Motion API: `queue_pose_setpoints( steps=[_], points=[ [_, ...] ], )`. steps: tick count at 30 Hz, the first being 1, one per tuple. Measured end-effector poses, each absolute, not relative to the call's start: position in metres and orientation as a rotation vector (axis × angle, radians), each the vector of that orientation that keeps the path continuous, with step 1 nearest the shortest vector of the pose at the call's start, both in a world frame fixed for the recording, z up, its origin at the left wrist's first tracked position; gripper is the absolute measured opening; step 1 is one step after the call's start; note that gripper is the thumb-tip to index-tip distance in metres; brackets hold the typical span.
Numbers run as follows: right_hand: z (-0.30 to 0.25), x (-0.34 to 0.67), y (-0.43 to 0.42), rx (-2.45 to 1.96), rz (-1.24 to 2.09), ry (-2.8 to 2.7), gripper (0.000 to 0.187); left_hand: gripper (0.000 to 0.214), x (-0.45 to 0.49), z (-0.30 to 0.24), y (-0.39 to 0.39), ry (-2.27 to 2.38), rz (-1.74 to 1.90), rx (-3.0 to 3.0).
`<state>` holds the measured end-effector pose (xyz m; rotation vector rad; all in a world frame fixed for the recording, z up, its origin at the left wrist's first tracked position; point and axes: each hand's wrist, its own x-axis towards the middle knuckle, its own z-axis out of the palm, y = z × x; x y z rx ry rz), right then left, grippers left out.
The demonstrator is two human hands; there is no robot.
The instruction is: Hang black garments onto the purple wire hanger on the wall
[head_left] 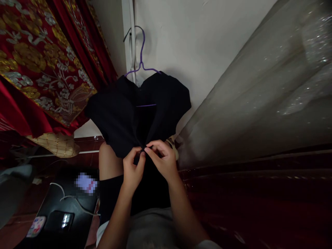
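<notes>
A black garment [121, 110] hangs on a purple wire hanger [141, 58] against the white wall. Both my hands meet at its front, low in the middle. My left hand [132, 169] pinches the dark cloth with thumb and fingers closed. My right hand [162, 160] is also closed on the cloth, its fingertips touching those of the left. Whatever small part sits between the fingertips is too dark to make out.
Red and gold embroidered fabric [38, 58] hangs at the left. A glittery grey sheer fabric [259, 97] slopes down the right. At lower left a dark surface holds a phone [61, 221], a white cable [64, 197] and a small colourful case [36, 226].
</notes>
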<state>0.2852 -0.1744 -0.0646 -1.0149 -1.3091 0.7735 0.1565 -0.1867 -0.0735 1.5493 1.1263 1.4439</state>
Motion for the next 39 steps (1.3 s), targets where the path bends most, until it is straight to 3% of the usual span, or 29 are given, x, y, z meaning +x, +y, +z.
queue_pose_setpoints(
  steps=[7, 12, 18, 25, 30, 39],
  points=[
    [-0.073, 0.286, -0.170, -0.963, 0.713, -1.406, 0.022, 0.016, 0.158, -0.077, -0.187, 1.123, 1.441, 1.528],
    [-0.082, 0.286, -0.166, -0.954, 0.495, -1.370, 0.009, 0.015, 0.156, -0.074, -0.187, 1.079, 1.391, 1.535],
    [-0.090, 0.278, -0.164, -0.975, 0.290, -1.273, 0.006, 0.016, 0.162, -0.073, -0.189, 1.118, 1.384, 1.563],
    [-0.092, 0.273, -0.162, -0.954, 0.405, -1.220, 0.004, 0.014, 0.161, -0.083, -0.190, 1.169, 1.418, 1.505],
    [-0.099, 0.279, -0.161, -1.027, 0.541, -1.372, 0.013, 0.014, 0.153, -0.083, -0.187, 1.167, 1.348, 1.563],
    [-0.066, 0.282, -0.145, -1.066, 0.158, -1.177, 0.017, 0.014, 0.150, -0.074, -0.189, 1.183, 1.281, 1.711]
  ],
)
